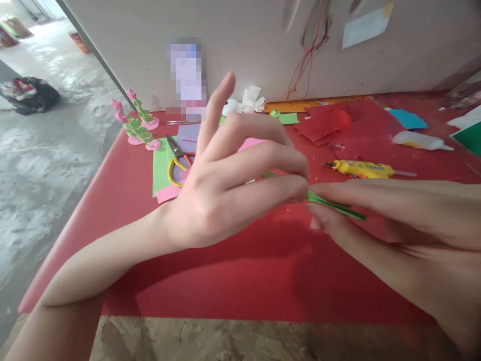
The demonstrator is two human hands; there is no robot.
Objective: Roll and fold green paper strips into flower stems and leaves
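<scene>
Both hands meet low over the red worktop, sharing 1 green paper strip. The left hand pinches its near end with its fingers, the little finger raised; the right hand grips the other end between thumb and forefinger. Beyond lie scissors on coloured sheets, a yellow glue gun, a white glue bottle and paper flowers.
</scene>
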